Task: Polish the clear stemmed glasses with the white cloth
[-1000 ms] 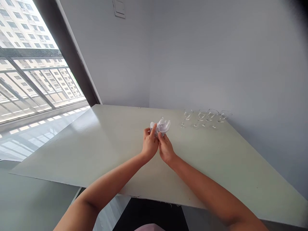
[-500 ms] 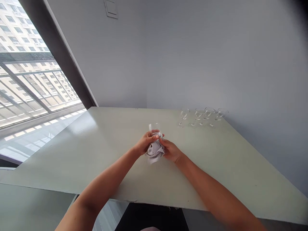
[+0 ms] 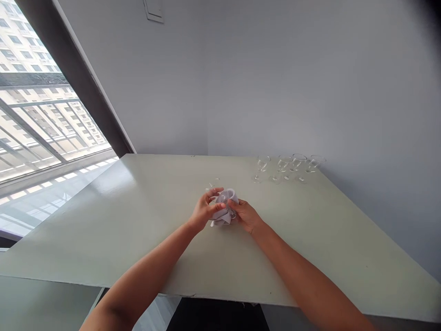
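In the middle of the table, both hands are around a clear stemmed glass (image 3: 214,185) and a pale cloth (image 3: 230,195). The glass is tilted, its rim showing beyond my left fingers and its round foot low near my right hand. My left hand (image 3: 206,209) curls round the bowl from the left, thumb across the front. From the right, my right hand (image 3: 246,215) pinches the cloth at the stem and foot. Folds of cloth hide much of the stem and several fingertips.
Several clear stemmed glasses (image 3: 283,164) stand upright at the table's back right, near the wall. The pale glossy table (image 3: 144,216) has its front edge close to my body. A large window (image 3: 41,101) is at the left.
The glass has turned from near upright to tilted, its foot now showing. The cloth has bunched up higher round the stem, and my left fingers have shifted on the bowl.
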`<state>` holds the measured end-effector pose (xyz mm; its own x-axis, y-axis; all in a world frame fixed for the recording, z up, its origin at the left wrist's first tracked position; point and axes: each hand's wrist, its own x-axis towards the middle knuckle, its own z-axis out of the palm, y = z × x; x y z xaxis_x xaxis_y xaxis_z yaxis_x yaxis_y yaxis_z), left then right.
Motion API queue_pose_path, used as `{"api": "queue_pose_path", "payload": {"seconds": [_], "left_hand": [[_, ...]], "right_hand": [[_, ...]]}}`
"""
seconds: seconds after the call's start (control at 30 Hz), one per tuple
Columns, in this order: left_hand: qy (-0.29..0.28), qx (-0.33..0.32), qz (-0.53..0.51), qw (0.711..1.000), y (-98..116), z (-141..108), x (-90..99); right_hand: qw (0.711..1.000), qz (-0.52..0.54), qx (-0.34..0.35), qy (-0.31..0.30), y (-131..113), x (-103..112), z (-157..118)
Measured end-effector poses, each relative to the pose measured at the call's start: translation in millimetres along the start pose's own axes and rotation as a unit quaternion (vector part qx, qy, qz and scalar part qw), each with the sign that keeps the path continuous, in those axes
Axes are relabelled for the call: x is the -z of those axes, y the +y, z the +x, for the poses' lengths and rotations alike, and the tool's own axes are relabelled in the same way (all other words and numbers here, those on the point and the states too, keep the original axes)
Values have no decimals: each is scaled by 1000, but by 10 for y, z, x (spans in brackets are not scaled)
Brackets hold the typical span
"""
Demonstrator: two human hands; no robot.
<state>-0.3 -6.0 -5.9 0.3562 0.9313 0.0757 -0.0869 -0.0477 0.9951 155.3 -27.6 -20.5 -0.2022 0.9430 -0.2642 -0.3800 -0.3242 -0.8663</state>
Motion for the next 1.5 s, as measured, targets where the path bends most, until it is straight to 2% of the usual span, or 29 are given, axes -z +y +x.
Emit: {"api": "queue_pose_path", "payload": {"seconds": [0.1,0.2,0.27,0.33,0.4,0.47,0.53,0.57,0.6,0.63,0.67,0.7,0.77,0.87,0.93,0.97,1.0,1.07,1.2,1.27,1.37,1.43,1.5], "left_hand": [[11,-50,71,996,22,-26,5],[17,-50,7,999,86,-18,47],[45,-27,-62,997,120,12,91],[84,12,-128,988,124,55,133],[111,54,-196,973,97,93,157],[121,91,-244,958,58,109,154],[121,122,-263,949,27,96,122],[114,134,-268,947,18,79,98],[104,142,-273,946,15,59,73],[88,147,-279,945,17,37,48],[68,147,-287,944,21,18,26],[51,142,-296,943,29,2,10],[25,136,-312,940,46,-14,-8],[31,128,-354,926,74,-7,-12],[30,116,-384,916,89,-1,-15],[23,106,-394,913,95,-2,-18],[12,96,-398,912,98,-4,-22],[0,76,-391,917,94,-15,-32],[33,19,-320,947,48,-34,-53],[58,-19,-246,967,14,-37,-63],[99,-84,-74,989,-29,-44,-75],[119,-113,41,986,-47,-54,-82],[134,-119,112,977,-62,-68,-92]], "right_hand": [[998,26,23,54,-2,107,67],[986,45,54,154,-26,250,155],[967,17,116,225,-56,312,162],[939,-75,229,244,-82,308,104],[884,-231,358,193,-84,234,0],[789,-419,442,84,-50,115,-105],[678,-570,464,-11,12,0,-171],[638,-615,462,-34,45,-43,-186],[617,-639,458,-44,75,-72,-191],[617,-640,457,-46,97,-88,-189],[636,-622,454,-49,109,-93,-183],[669,-590,448,-57,112,-91,-177],[755,-494,427,-66,96,-82,-164],[880,-299,365,-42,74,-103,-130],[945,-135,296,-29,90,-144,-90],[966,-51,252,-26,108,-168,-68],[978,26,207,-25,131,-192,-47],[982,142,125,-20,181,-229,-13],[972,236,14,3,254,-237,14],[970,244,-14,7,262,-218,9],[968,250,-30,-4,245,-193,-10],[968,249,-35,-8,234,-191,-24],[971,236,-39,-8,241,-201,-37]]}}
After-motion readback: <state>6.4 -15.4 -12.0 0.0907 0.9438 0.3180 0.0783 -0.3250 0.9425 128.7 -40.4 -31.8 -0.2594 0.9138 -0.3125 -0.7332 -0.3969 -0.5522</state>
